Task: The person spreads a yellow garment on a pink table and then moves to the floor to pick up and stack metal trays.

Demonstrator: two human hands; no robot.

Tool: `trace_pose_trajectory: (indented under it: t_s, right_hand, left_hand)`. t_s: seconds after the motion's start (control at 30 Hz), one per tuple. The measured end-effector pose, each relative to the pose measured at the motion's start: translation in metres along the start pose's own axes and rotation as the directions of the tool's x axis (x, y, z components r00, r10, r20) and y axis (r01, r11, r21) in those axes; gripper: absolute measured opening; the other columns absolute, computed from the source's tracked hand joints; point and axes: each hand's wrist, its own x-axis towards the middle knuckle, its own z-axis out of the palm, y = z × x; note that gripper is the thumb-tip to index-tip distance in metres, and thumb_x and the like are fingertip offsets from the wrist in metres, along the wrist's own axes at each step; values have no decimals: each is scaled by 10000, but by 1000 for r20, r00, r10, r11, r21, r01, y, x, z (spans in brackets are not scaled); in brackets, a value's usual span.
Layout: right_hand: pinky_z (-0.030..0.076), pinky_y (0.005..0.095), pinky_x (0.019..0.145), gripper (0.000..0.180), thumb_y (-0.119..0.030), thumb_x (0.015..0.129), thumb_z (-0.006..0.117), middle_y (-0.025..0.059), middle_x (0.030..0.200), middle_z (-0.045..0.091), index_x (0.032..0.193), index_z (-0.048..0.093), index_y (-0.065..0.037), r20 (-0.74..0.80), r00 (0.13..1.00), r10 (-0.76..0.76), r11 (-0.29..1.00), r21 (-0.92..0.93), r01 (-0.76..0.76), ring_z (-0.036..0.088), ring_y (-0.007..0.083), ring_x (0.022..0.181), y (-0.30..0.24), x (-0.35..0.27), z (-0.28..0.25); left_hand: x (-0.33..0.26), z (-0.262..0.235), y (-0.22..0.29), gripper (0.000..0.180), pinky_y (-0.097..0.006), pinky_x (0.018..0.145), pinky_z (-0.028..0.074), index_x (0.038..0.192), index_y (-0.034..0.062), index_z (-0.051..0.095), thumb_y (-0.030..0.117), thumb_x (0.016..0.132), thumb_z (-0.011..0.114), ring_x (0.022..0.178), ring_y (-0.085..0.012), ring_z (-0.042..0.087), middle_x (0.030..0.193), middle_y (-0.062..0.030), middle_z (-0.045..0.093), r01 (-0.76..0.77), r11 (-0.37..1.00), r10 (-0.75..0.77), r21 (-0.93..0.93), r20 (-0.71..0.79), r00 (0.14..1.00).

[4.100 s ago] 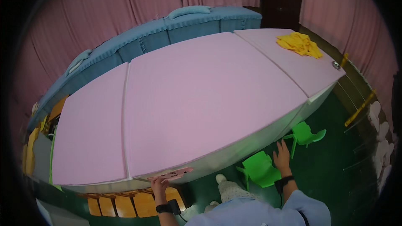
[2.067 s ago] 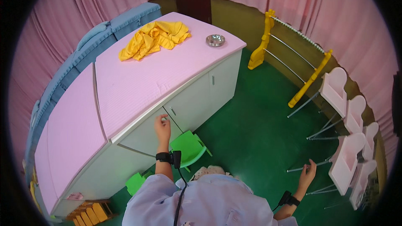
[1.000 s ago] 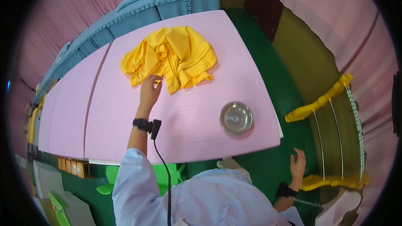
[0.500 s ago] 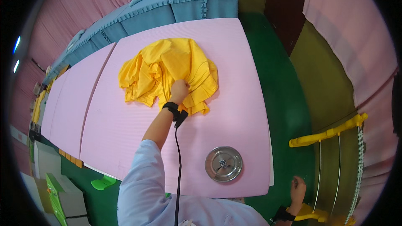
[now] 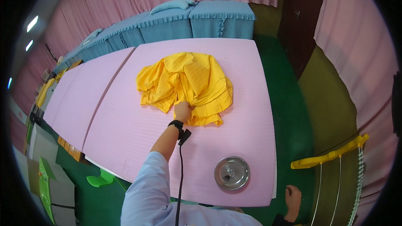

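A crumpled yellow cloth (image 5: 197, 71) with gathered, pleated folds, perhaps a garment, lies in a heap on the pink table cover (image 5: 134, 121). My left hand (image 5: 183, 111) is closed on its near edge, pinching the folds; the fingertips are partly hidden in the fabric. Off the table's right edge, low in the picture, my right hand (image 5: 293, 199) has its fingers curled in. Whatever it may hold is too small to make out. Between the hands, a round shiny metal dish (image 5: 231, 173) stands near the front right corner, with something small at its middle.
Blue-covered beds (image 5: 222, 10) line the far side. A yellow-ended rack (image 5: 331, 157) with metal bars stands at the right, beyond the green floor. A black cable (image 5: 181, 175) runs from my left wrist toward me. A green chair (image 5: 100, 179) is at the left.
The view has tilted up, so the table and cloth sit lower. My left hand still grips the cloth, which looks pulled slightly nearer. My right hand stays low at the right.
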Motion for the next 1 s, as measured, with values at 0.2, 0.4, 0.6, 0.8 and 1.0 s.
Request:
trace_pose_trajectory:
  t_s: [0.2, 0.4, 0.6, 0.8, 1.0]
  right_hand:
    - [451, 354, 685, 179, 19, 728, 496, 201, 858, 584, 878, 594, 26, -82, 995, -51, 993, -115, 41, 565, 335, 778, 12, -4, -11]
    - [442, 338, 694, 207, 24, 749, 489, 178, 850, 584, 928, 586, -13, -165, 961, -223, 974, 8, 227, 556, 315, 775, -47, 24, -19]
    - [439, 334, 690, 164, 5, 754, 499, 161, 841, 586, 892, 586, -14, -204, 878, -433, 892, 44, 450, 556, 305, 782, -110, -1, -19]
    - [438, 353, 657, 133, -12, 725, 517, 134, 790, 578, 832, 594, -24, 34, 767, -641, 768, 58, 638, 544, 300, 747, -192, -29, 16]
    - [443, 357, 699, 249, -71, 743, 518, 128, 866, 566, 991, 539, -59, 319, 404, -857, 500, 329, 801, 550, 289, 789, -291, -67, 109]
  left_hand:
    - [42, -137, 22, 190, -384, 468, 423, 556, 88, 602, 242, 662, 566, 488, -271, 554, 544, -108, 568, -297, 887, 396, 353, -250, 884]
    - [23, -381, 23, 204, -363, 619, 469, 854, 61, 610, 198, 737, 515, 697, -274, 584, 777, -147, 599, -323, 887, 462, 331, -677, 574]
    - [-185, -543, -72, 345, -317, 825, 419, 1064, 3, 497, 255, 834, 448, 944, -234, 539, 1052, -136, 540, -766, 422, 46, -485, -832, 553]
    - [-389, -529, -175, 412, -312, 796, 432, 1068, 9, 487, 354, 900, 336, 914, -204, 545, 1030, -107, 552, -586, 344, -271, -734, -675, 686]
    - [-526, -457, -206, 329, -289, 735, 456, 1019, 10, 508, 288, 893, 386, 837, -182, 568, 950, -91, 576, -261, 251, -753, -932, -357, 553]
